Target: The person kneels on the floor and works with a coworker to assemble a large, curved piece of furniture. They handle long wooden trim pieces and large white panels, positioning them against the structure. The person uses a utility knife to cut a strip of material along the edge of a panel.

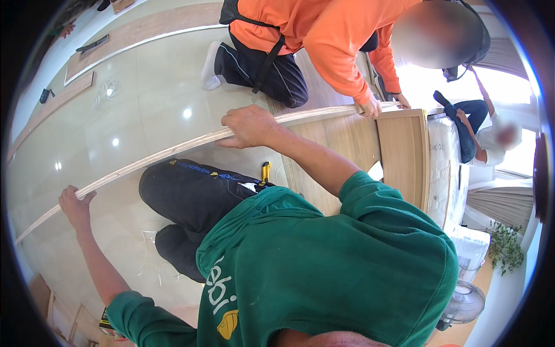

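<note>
A long, thin wooden board (162, 153), seen along its narrow edge, runs from the lower left up to the right across my knees. My left hand (75, 207) is closed round it near its left end, thumb on the near side. Further right, my right hand (250, 126) grips the same edge, fingers over the top and thumb beneath. A co-worker in an orange top has one hand (368, 107) on the board's right end. Beside my trouser pocket a yellow-handled utility knife (266, 172) sticks up.
A light wooden cabinet piece (403, 153) stands at right, beside a plastic-wrapped mattress (444, 168). Another person (494, 139) sits beyond it. A fan (464, 303) is at the lower right. Planks (52, 113) and a coiled cable (107, 89) lie on the tiled floor (156, 75).
</note>
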